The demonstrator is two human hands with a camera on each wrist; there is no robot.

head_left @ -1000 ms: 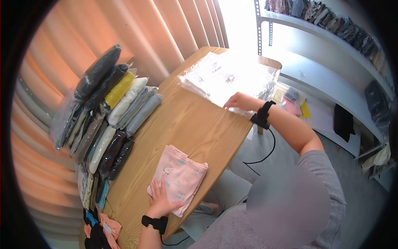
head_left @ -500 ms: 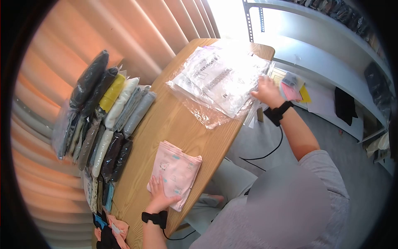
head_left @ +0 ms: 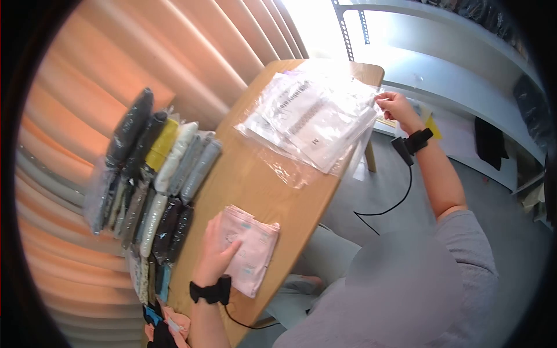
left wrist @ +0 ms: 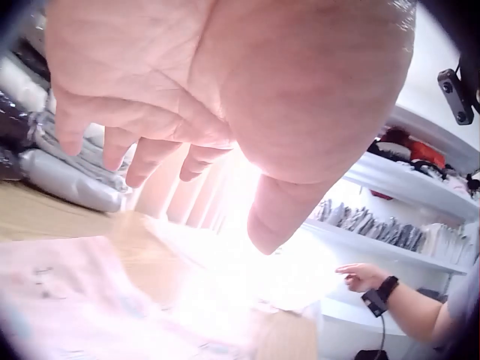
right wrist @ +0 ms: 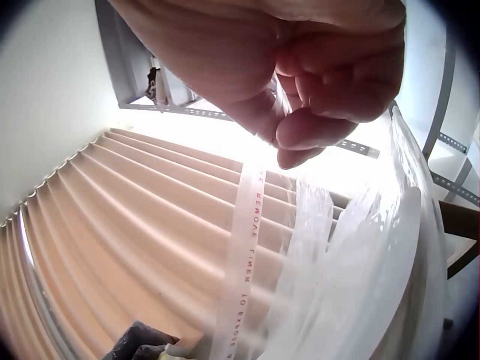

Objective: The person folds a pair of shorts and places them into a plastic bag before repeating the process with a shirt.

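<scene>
A folded pink printed cloth (head_left: 255, 258) lies near the table's front edge. My left hand (head_left: 212, 255) is at its left side with fingers extended, the thumb overlapping the cloth in the head view. In the left wrist view its bare palm hangs above the table, holding nothing. At the far end, my right hand (head_left: 397, 109) pinches the edge of a clear plastic bag (right wrist: 367, 255) between thumb and fingers. A strip with red lettering (right wrist: 247, 255) hangs below those fingertips. More clear printed bags (head_left: 307, 122) lie in a loose pile beside this hand.
Bagged folded garments (head_left: 156, 191) stand stacked along the table's left side, by the pleated curtain (head_left: 104, 116). Loose peach and black clothing (head_left: 168, 327) lies at the near left corner. Metal shelves (head_left: 452, 95) stand beyond the right hand. A cable (head_left: 400, 200) trails from the right wrist.
My right hand has moved outward to the bags' far right edge and lifted a bag's edge there. My left hand has shifted from on top of the pink cloth to its left side.
</scene>
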